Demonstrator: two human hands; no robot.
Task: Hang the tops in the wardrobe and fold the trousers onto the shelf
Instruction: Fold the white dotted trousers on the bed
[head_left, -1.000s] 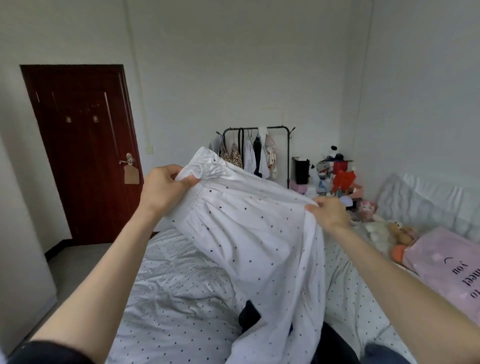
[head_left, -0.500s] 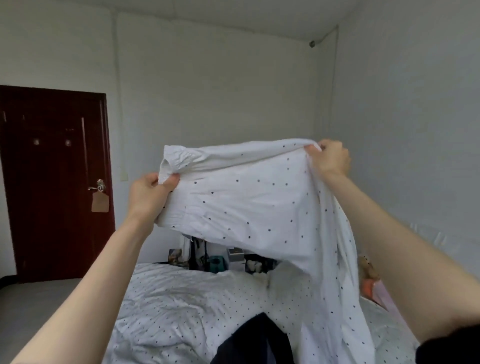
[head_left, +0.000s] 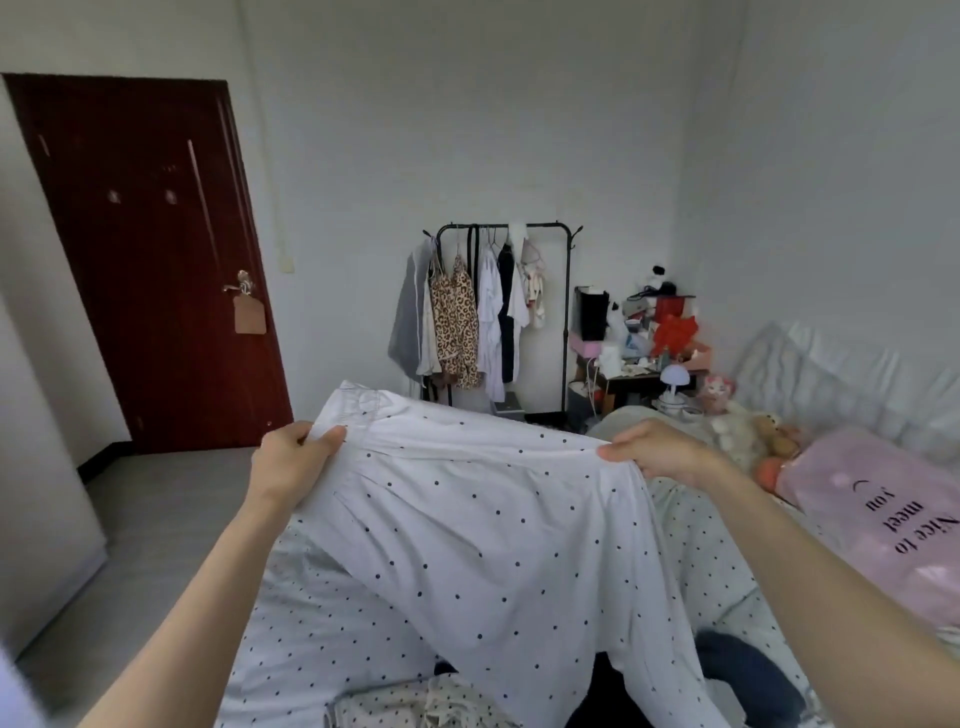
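A white garment with dark polka dots (head_left: 498, 530) is stretched out in front of me above the bed. My left hand (head_left: 293, 457) grips its gathered elastic edge on the left. My right hand (head_left: 657, 451) pinches the same top edge on the right. The cloth hangs down between my arms towards my lap. Beneath it lie dark garments (head_left: 748, 670) and a pale dotted piece (head_left: 415, 706) on the bed (head_left: 322, 639). A black clothes rail (head_left: 506, 312) with several hung tops stands against the far wall.
A dark red door (head_left: 150, 260) is shut at the left, with grey floor (head_left: 156, 499) before it. A cluttered side table (head_left: 644, 353) stands right of the rail. Soft toys (head_left: 743, 431) and a pink pillow (head_left: 883, 519) lie at the bed's head.
Both hands have lowered the dotted garment from up high in front of the wall to chest height over the bed. The view has dropped with it, and the rail is uncovered again.
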